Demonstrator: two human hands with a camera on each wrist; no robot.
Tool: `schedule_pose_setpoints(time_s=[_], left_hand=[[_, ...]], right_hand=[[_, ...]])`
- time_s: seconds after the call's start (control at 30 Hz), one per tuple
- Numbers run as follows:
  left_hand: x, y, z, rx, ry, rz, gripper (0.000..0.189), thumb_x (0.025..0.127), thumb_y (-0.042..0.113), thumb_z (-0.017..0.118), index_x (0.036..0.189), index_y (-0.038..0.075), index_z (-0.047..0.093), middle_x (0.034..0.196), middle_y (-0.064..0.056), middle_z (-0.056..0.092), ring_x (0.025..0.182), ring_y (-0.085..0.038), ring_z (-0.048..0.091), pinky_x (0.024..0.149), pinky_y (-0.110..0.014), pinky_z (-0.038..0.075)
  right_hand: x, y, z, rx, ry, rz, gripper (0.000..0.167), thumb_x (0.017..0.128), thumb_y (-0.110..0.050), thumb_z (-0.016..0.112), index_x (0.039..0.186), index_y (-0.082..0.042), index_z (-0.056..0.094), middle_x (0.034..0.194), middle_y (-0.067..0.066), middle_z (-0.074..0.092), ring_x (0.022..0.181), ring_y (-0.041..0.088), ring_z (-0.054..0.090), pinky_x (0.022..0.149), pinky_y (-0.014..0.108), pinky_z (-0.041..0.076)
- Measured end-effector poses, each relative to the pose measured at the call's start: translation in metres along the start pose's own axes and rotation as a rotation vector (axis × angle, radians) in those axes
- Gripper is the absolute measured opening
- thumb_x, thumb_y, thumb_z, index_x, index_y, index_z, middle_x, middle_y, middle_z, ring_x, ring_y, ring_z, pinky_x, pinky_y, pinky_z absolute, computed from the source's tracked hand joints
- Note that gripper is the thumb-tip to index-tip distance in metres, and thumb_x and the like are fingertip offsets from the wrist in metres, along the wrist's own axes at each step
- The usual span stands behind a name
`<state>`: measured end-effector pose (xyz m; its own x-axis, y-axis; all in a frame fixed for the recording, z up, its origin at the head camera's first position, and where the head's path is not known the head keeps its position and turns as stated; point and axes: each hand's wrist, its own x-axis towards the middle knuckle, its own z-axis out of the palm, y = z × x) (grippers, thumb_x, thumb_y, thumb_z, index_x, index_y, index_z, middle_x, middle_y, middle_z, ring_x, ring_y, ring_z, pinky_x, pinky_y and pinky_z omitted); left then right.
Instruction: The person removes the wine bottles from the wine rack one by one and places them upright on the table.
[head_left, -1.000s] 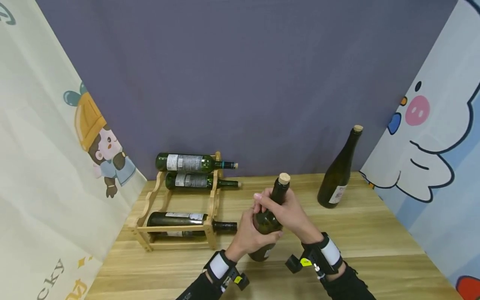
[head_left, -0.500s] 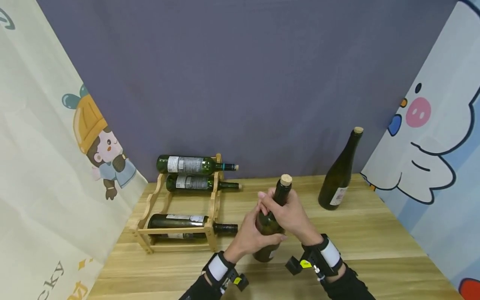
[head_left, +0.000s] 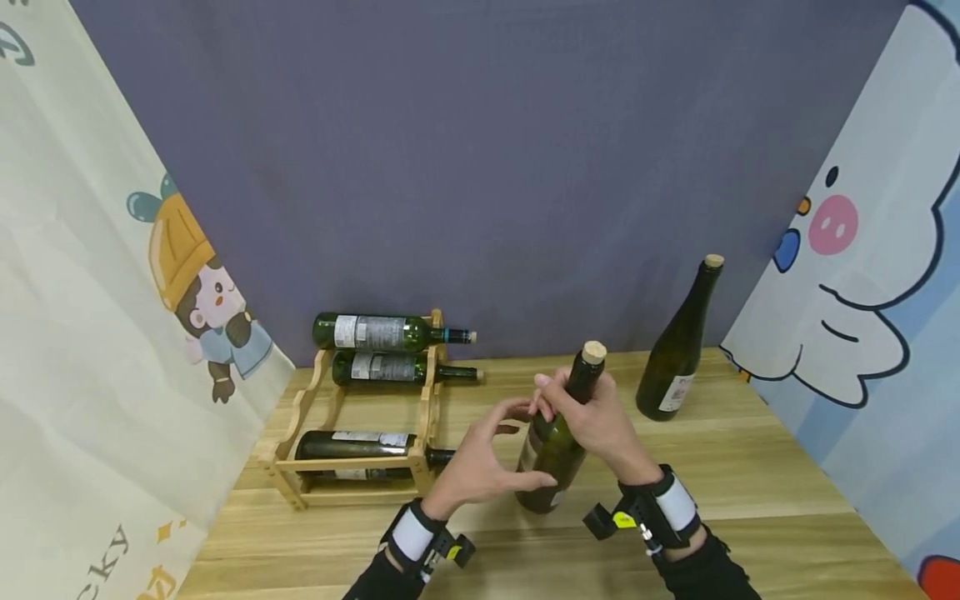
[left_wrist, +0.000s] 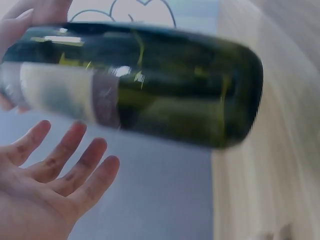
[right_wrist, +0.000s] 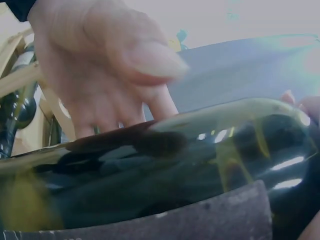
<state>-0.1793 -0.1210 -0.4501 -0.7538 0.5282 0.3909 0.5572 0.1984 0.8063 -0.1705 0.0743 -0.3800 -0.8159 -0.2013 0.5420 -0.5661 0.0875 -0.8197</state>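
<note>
A dark green wine bottle (head_left: 551,458) with a cork in its mouth leans slightly to the right in front of me. My right hand (head_left: 596,417) grips it round the neck and shoulder. Fingers spread, my left hand (head_left: 483,462) stands just left of the bottle. In the left wrist view a gap shows between the left fingers (left_wrist: 90,170) and the bottle's glass (left_wrist: 175,95). The bottle's base is near the wooden table, and its label faces left.
Left on the table (head_left: 720,500) stands a wooden wine rack (head_left: 300,408) with several bottles lying in it, necks pointing right. Another corked bottle (head_left: 671,358) stands upright at the back right. A grey curtain (head_left: 495,183) hangs behind the table.
My left hand has let go of the bottle and moved away to the left, its fingers spreading. My right hand has shifted the bottle slightly to the right.
</note>
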Motion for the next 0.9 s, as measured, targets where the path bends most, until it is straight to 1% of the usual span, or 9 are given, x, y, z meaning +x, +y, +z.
schedule_pose_setpoints(time_s=[0.1, 0.23, 0.3, 0.4, 0.53, 0.63, 0.7, 0.77, 0.9], left_hand=[[-0.002, 0.001, -0.009, 0.019, 0.028, 0.011, 0.083, 0.077, 0.033, 0.09, 0.147, 0.032, 0.046, 0.144, 0.003, 0.058, 0.133, -0.018, 0.056, 0.108, -0.045, 0.049], [-0.007, 0.001, -0.023, 0.069, 0.068, 0.021, 0.078, 0.079, 0.037, 0.088, 0.146, 0.032, 0.049, 0.142, 0.005, 0.059, 0.132, -0.021, 0.057, 0.108, -0.047, 0.049], [-0.01, 0.0, -0.029, 0.127, 0.095, 0.021, 0.077, 0.079, 0.038, 0.089, 0.145, 0.034, 0.05, 0.141, 0.01, 0.058, 0.132, -0.018, 0.056, 0.108, -0.047, 0.048], [-0.015, -0.004, -0.04, 0.229, 0.137, 0.038, 0.074, 0.076, 0.039, 0.09, 0.14, 0.032, 0.054, 0.137, 0.011, 0.06, 0.127, -0.014, 0.058, 0.106, -0.044, 0.049], [-0.022, -0.01, -0.055, 0.341, 0.191, 0.06, 0.06, 0.076, 0.04, 0.09, 0.127, 0.026, 0.062, 0.125, 0.008, 0.065, 0.113, -0.01, 0.06, 0.098, -0.04, 0.053], [-0.028, -0.014, -0.065, 0.403, 0.238, 0.064, 0.051, 0.077, 0.041, 0.089, 0.118, 0.024, 0.064, 0.116, 0.006, 0.066, 0.105, -0.009, 0.059, 0.09, -0.039, 0.054], [-0.032, -0.016, -0.071, 0.45, 0.262, 0.055, 0.047, 0.077, 0.041, 0.089, 0.114, 0.024, 0.064, 0.11, 0.006, 0.066, 0.102, -0.009, 0.059, 0.086, -0.038, 0.055], [-0.036, -0.019, -0.077, 0.501, 0.282, 0.044, 0.043, 0.077, 0.041, 0.088, 0.107, 0.023, 0.063, 0.102, 0.004, 0.064, 0.095, -0.013, 0.058, 0.079, -0.035, 0.053], [-0.043, -0.023, -0.088, 0.576, 0.284, -0.023, 0.041, 0.077, 0.043, 0.088, 0.094, 0.019, 0.058, 0.089, -0.001, 0.059, 0.083, -0.02, 0.055, 0.071, -0.027, 0.046]], right_hand=[[0.001, -0.001, -0.006, 0.0, 0.015, 0.007, 0.036, 0.102, -0.008, 0.061, 0.066, -0.006, 0.056, 0.062, 0.004, 0.06, 0.071, 0.023, 0.069, 0.074, 0.033, 0.056], [0.002, -0.003, -0.015, -0.004, 0.03, 0.012, 0.038, 0.102, -0.01, 0.061, 0.065, -0.004, 0.054, 0.061, 0.005, 0.059, 0.071, 0.025, 0.07, 0.073, 0.035, 0.058], [0.002, -0.004, -0.02, -0.008, 0.043, 0.014, 0.038, 0.102, -0.01, 0.061, 0.065, -0.004, 0.054, 0.06, 0.005, 0.058, 0.071, 0.025, 0.071, 0.073, 0.036, 0.059], [0.003, -0.006, -0.027, -0.022, 0.066, 0.009, 0.038, 0.102, -0.009, 0.062, 0.064, -0.004, 0.055, 0.06, 0.004, 0.059, 0.071, 0.024, 0.071, 0.073, 0.034, 0.059], [0.004, -0.004, -0.037, -0.028, 0.081, -0.029, 0.038, 0.101, -0.005, 0.061, 0.063, -0.005, 0.054, 0.06, 0.005, 0.058, 0.07, 0.023, 0.07, 0.072, 0.033, 0.059], [0.006, -0.003, -0.044, -0.04, 0.1, -0.044, 0.039, 0.101, -0.004, 0.06, 0.063, -0.005, 0.053, 0.06, 0.005, 0.057, 0.069, 0.021, 0.07, 0.072, 0.031, 0.059], [0.006, -0.003, -0.049, -0.051, 0.114, -0.048, 0.039, 0.102, -0.004, 0.059, 0.063, -0.004, 0.053, 0.06, 0.005, 0.057, 0.069, 0.02, 0.07, 0.072, 0.03, 0.058], [0.007, -0.004, -0.054, -0.075, 0.132, -0.042, 0.04, 0.102, -0.005, 0.059, 0.063, -0.004, 0.053, 0.06, 0.004, 0.058, 0.07, 0.019, 0.071, 0.073, 0.028, 0.058], [0.008, -0.006, -0.063, -0.101, 0.165, -0.036, 0.04, 0.102, -0.007, 0.06, 0.063, -0.002, 0.053, 0.061, 0.003, 0.059, 0.071, 0.018, 0.071, 0.074, 0.027, 0.056]])
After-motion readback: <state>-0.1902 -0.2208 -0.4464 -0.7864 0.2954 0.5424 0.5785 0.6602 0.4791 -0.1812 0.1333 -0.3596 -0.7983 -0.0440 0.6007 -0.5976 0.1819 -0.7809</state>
